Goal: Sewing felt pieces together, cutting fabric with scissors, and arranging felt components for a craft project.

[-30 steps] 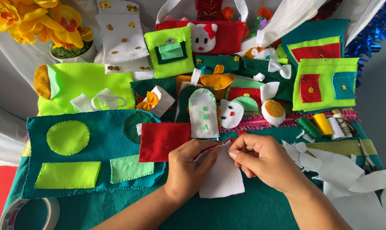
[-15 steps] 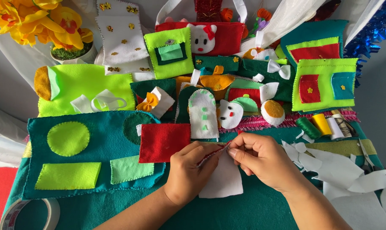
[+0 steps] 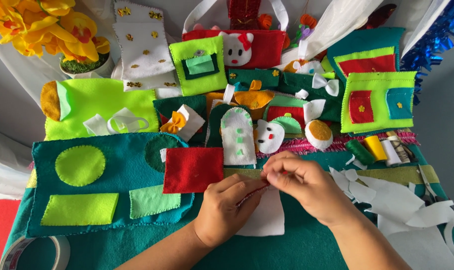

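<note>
My left hand (image 3: 226, 212) holds a white felt piece (image 3: 265, 222) down on the teal cloth (image 3: 297, 247), its fingers curled over the piece's upper edge. My right hand (image 3: 303, 186) is just to the right and touches the left fingertips. Its thumb and forefinger pinch a thin red thread (image 3: 252, 194) that runs down towards the felt. If there is a needle, it is too small to make out. A red felt rectangle (image 3: 193, 170) lies right beside my left hand, to its upper left.
A teal felt panel (image 3: 112, 170) with green shapes lies at the left. Many sewn felt pieces fill the back. Thread spools (image 3: 377, 150) and white felt scraps (image 3: 402, 200) lie at the right. A tape roll (image 3: 34, 252) sits at the bottom left, and yellow flowers (image 3: 47, 25) at the top left.
My right hand has drawn in towards my left hand, so the fingertips now meet. The red thread between them looks shorter. The felt piece stays put.
</note>
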